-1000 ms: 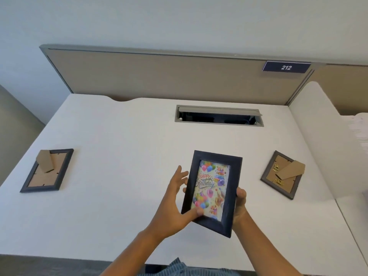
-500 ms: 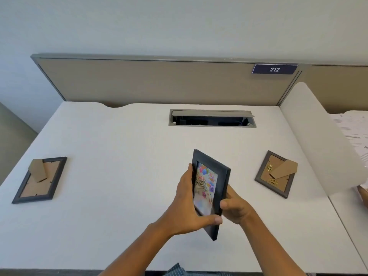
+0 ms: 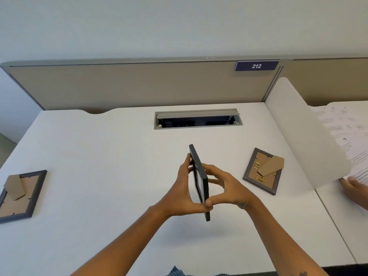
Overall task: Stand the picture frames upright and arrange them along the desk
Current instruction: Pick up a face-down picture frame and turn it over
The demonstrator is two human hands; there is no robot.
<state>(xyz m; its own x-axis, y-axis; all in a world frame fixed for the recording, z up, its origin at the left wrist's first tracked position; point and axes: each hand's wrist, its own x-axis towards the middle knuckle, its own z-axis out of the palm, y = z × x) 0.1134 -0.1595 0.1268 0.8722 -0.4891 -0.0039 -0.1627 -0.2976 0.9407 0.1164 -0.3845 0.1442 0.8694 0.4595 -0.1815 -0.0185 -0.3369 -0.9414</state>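
Observation:
I hold a black picture frame [image 3: 200, 176] above the middle of the white desk [image 3: 99, 148], turned edge-on so its picture is hidden. My left hand [image 3: 184, 193] grips its left face and lower edge. My right hand [image 3: 227, 187] is behind it on the right, thumb at the lower edge and fingers at the back. Two more frames lie face down with cardboard stands showing: a dark one [image 3: 19, 194] at the desk's left edge and a grey one [image 3: 263, 170] to the right.
An open cable slot [image 3: 198, 118] is set in the desk's back middle, below a tan partition with a "212" label [image 3: 256, 65]. A white curved divider [image 3: 304, 136] bounds the right side. Beyond it lie printed papers [image 3: 346, 132] and another person's hand [image 3: 353, 186].
I have turned the held frame from facing me to edge-on. My right hand moved around to its back. My view shifted, so the desk sits lower and farther left.

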